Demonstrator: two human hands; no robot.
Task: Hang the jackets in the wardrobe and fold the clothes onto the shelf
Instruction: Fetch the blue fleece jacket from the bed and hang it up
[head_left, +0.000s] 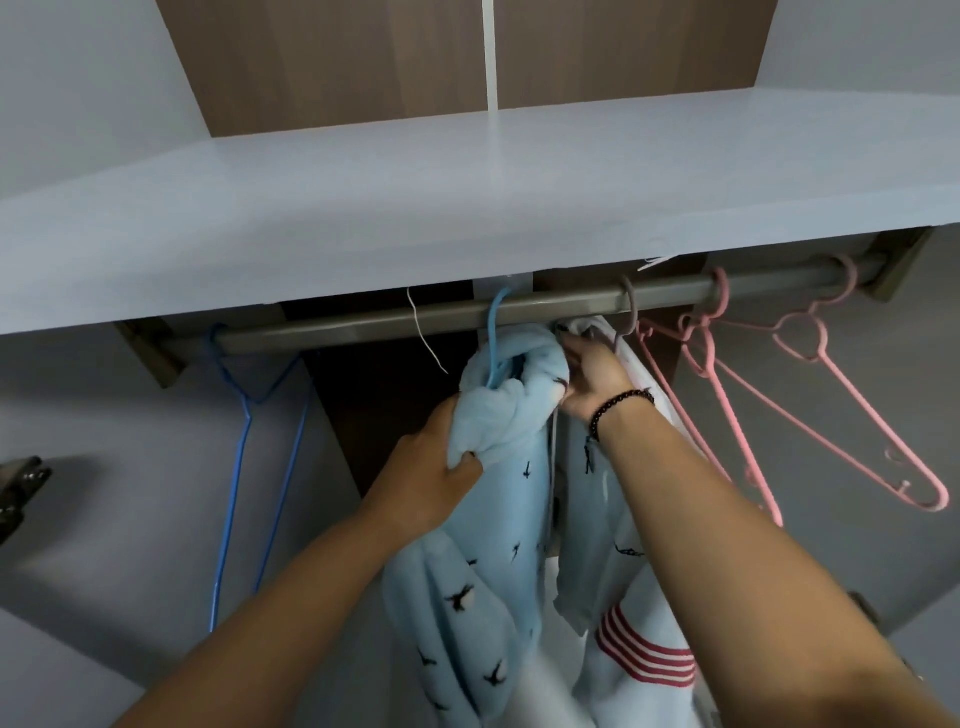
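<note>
A light blue jacket (498, 519) with small black bird prints hangs on a blue hanger (496, 332) hooked over the grey-brown wardrobe rail (363, 325). My left hand (441, 462) grips a bunch of its fabric at the left shoulder. My right hand (592, 379), with a dark bead bracelet on the wrist, pinches the fabric at the collar on the right side. Behind it hangs a white garment with red stripes (644, 660) on a grey hanger (629, 312).
An empty blue wire hanger (244, 467) hangs at the rail's left end. Two pink plastic hangers (727, 395) hang to the right. A pale shelf (467, 208) spans above the rail. A dark metal hinge (21, 483) sticks out at the far left.
</note>
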